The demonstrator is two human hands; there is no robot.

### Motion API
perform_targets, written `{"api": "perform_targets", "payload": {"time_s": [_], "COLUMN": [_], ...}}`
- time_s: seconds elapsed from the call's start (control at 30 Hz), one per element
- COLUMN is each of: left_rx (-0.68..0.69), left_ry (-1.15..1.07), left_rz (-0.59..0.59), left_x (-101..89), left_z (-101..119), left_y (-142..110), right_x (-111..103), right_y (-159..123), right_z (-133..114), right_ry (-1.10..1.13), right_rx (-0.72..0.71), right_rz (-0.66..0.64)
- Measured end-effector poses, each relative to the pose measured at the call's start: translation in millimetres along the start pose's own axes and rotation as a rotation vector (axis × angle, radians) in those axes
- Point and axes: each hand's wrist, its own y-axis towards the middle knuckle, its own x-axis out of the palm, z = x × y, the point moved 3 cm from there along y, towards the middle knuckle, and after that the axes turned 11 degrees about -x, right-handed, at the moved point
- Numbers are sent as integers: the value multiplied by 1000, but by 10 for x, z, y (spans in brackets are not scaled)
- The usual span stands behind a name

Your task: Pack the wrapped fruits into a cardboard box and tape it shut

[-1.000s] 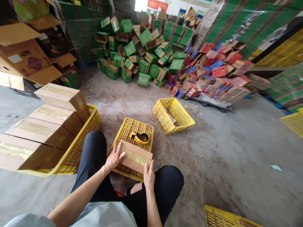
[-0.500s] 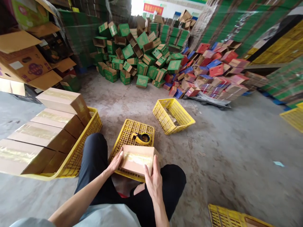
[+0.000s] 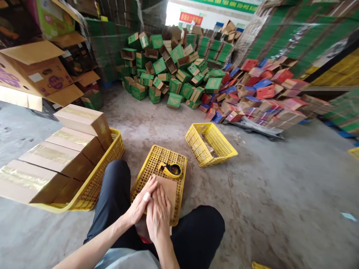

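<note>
A brown cardboard box (image 3: 169,189) rests on an upturned yellow plastic crate (image 3: 154,158) between my knees. Both palms lie on the box's left part, fingers straight and side by side. My left hand (image 3: 140,205) overlaps the edge of my right hand (image 3: 158,215), which lies flat with its fingers pointing away from me. The hands hide much of the box and any tape under them. Just beyond the box lies a yellow and black tape dispenser (image 3: 167,171), touched by neither hand.
On my left, a yellow crate (image 3: 113,158) holds several taped brown boxes (image 3: 54,155). Another yellow crate (image 3: 223,160) with scraps inside stands ahead to the right. Heaps of green boxes (image 3: 174,100) and red and blue boxes (image 3: 265,92) lie farther back on the concrete floor.
The box has been turned, so its taped face no longer shows. My hands have gone from gripping its two ends to lying flat together on its left part.
</note>
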Motion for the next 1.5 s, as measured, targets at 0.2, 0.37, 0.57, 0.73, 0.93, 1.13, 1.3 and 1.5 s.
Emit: {"api": "perform_targets", "payload": {"time_s": [0.2,0.37,0.57,0.73,0.93,1.13,1.3,1.5], "left_rx": [224,294,350,506,721,761,726,529], "left_ry": [417,719,813,768,670,624,629,693], "left_rz": [-35,-4,14,-9,-88,-51,-19,-82], "left_x": [-160,-237,-305,-254,-237,-258,-235,-219], "left_z": [-27,4,79,40,-4,-55,-16,198], "left_y": [-52,-19,24,13,18,25,-36,-81], "right_x": [-10,-42,-15,-103,-218,-103,-37,-74], "right_y": [7,-27,-49,182,827,1107,1229,989], "right_z": [43,377,712,844,707,677,815,1062], "right_ry": [-8,-63,-35,-7,46,-17,58,418], "right_rx": [-136,-114,-116,-227,-382,-244,-21,22], "right_rz": [32,21,8,-52,-225,-337,-298,-125]}}
